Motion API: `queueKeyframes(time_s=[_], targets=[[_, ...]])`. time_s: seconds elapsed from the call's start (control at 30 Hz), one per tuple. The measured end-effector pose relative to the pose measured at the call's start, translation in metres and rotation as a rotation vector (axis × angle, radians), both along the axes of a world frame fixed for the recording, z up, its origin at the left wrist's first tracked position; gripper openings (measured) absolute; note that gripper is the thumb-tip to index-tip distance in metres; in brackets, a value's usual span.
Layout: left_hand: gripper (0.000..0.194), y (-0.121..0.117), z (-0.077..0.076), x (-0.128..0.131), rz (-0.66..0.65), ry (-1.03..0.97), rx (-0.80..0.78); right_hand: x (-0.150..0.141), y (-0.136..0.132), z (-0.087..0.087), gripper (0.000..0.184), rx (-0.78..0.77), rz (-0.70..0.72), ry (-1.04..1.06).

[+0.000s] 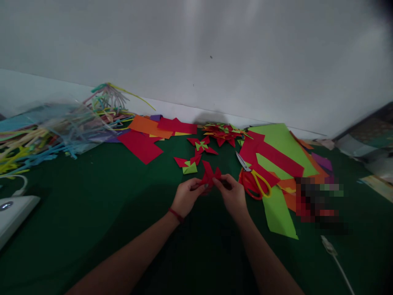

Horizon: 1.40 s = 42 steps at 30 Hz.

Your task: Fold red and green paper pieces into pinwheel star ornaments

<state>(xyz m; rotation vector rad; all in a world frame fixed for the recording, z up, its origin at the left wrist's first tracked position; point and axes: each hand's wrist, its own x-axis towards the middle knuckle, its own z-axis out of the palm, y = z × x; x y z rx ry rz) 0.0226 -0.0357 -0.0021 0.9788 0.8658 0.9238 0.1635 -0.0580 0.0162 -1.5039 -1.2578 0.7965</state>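
At the left edge of the frame, a white device [16,213] on the dark green worktop [92,213] bears a round mark [6,206] too small to read. In the centre, a folded red paper piece [208,171] is held upright between fingertips: the left hand [186,198] pinches its lower left, the right hand [233,195] its right side. Just above lie two red-and-green folded pieces [202,146]. At upper left, thin coloured strips [18,152] show through a clear plastic bag [72,116]; others reach beyond it. Right of centre, red-and-yellow-handled scissors [259,182] rest near coloured paper sheets [281,217].
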Motion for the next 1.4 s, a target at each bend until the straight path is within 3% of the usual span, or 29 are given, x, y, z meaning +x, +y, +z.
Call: queueKeyframes(time_s=[0.27,0.47,0.53,0.7,1.0,1.2,1.4], targets=[[0.018,0.0,0.003,-0.001,-0.063,-0.014,-0.058,0.005,0.003,-0.005,0.021,0.014,-0.043,-0.007],[0.025,-0.002,-0.001,0.003,0.027,-0.153,-0.183,0.004,0.004,-0.01,0.022,0.02,-0.071,-0.031],[0.025,-0.002,-0.001,0.003,0.037,-0.144,-0.14,0.002,0.004,-0.01,0.022,0.016,-0.047,-0.033],[0.024,-0.001,-0.001,-0.001,0.036,0.091,0.045,-0.005,0.001,-0.01,0.019,0.074,0.024,-0.089],[0.017,-0.002,-0.004,0.004,0.13,-0.034,-0.136,-0.014,-0.004,-0.01,0.014,0.153,-0.038,-0.184],[0.012,-0.001,0.0,0.002,0.037,-0.099,-0.193,-0.009,0.0,-0.013,0.012,0.162,-0.041,-0.176],[0.01,0.001,-0.003,0.003,0.089,-0.024,-0.119,-0.008,0.001,-0.012,0.018,0.104,-0.052,-0.116]])
